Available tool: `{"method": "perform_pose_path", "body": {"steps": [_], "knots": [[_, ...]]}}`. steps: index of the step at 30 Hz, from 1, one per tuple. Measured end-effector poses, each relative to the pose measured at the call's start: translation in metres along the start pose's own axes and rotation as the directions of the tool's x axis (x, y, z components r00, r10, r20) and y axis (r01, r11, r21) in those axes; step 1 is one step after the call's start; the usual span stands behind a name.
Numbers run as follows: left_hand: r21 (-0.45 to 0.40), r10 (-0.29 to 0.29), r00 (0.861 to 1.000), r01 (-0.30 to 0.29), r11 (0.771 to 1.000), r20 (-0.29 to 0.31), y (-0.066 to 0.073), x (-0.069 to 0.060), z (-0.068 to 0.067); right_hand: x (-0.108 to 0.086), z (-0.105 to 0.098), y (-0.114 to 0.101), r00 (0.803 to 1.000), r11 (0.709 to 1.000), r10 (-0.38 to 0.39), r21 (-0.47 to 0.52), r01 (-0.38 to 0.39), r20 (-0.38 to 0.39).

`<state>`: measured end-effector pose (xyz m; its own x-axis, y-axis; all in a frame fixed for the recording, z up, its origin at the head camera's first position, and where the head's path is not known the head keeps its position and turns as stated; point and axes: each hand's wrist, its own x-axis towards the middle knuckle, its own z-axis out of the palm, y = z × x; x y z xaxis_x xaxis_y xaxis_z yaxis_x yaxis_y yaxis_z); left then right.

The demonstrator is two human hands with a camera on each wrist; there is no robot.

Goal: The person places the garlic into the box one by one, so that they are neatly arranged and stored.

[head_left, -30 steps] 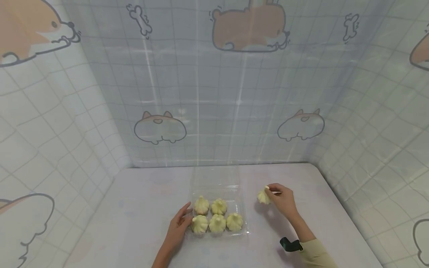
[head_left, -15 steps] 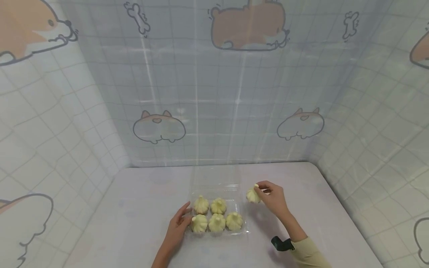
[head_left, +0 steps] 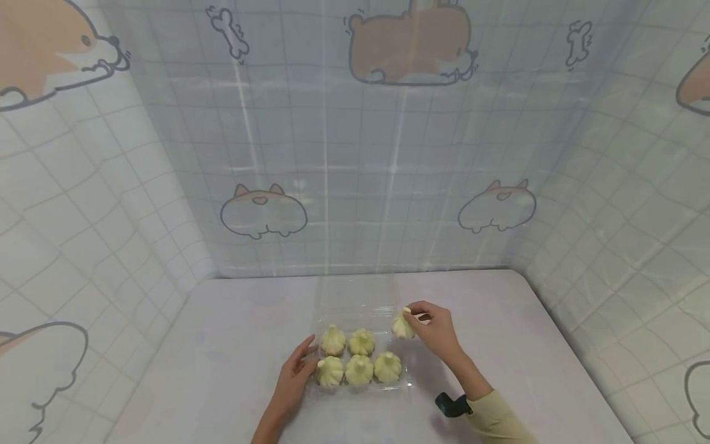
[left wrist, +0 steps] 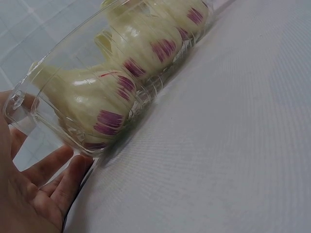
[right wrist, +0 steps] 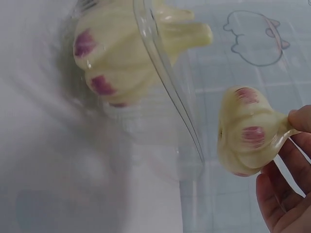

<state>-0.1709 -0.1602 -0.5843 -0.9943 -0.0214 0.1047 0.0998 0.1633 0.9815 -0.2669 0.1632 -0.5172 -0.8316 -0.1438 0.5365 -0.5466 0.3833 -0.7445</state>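
Pinched by its stem between the thumb and fingers of my right hand point(head_left: 435, 330) is a garlic bulb point(right wrist: 250, 131), pale yellow with purple patches. It hangs above the back right part of a clear plastic clamshell box point(head_left: 407, 383). Inside the box sit several more garlic bulbs point(head_left: 359, 370) in two rows, stems up. The front row spans the width, while the back row has bulbs at the left and middle. My left hand point(head_left: 292, 376) rests its fairly straight fingers against the box's left side, which the left wrist view shows close up.
The box's clear lid point(head_left: 357, 293) lies folded back toward the rear of the white table point(head_left: 238, 320). A curtain point(head_left: 355, 154) with cartoon dogs and a grid pattern surrounds the table at the back and sides.
My right hand has moved left with the garlic bulb, from the table's right side to over the box's right edge. The left hand and the box have stayed in place.
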Motion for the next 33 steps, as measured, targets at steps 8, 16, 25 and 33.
{"method": "perform_pose_path", "body": {"steps": [8, 16, 25, 33], "knots": [[0.017, 0.035, 0.999, -0.035, 0.999, -0.036, -0.016, 0.002, 0.002, -0.001, 0.014, 0.001, 0.999, 1.0, -0.019, 0.025, 0.018, 0.051], [0.013, 0.007, 0.999, -0.006, 1.0, -0.034, -0.017, 0.002, 0.001, -0.004, 0.021, -0.001, 0.996, 1.0, 0.012, 0.025, -0.014, 0.083], [0.018, -0.029, 0.999, 0.029, 0.999, -0.026, -0.016, 0.005, 0.001, -0.007, 0.026, -0.001, 0.996, 0.999, 0.018, 0.028, -0.021, 0.089], [0.007, -0.018, 0.999, 0.018, 1.0, -0.028, -0.016, 0.007, 0.0, -0.007, 0.03, 0.001, 0.993, 0.999, 0.028, 0.029, -0.032, 0.112]]}}
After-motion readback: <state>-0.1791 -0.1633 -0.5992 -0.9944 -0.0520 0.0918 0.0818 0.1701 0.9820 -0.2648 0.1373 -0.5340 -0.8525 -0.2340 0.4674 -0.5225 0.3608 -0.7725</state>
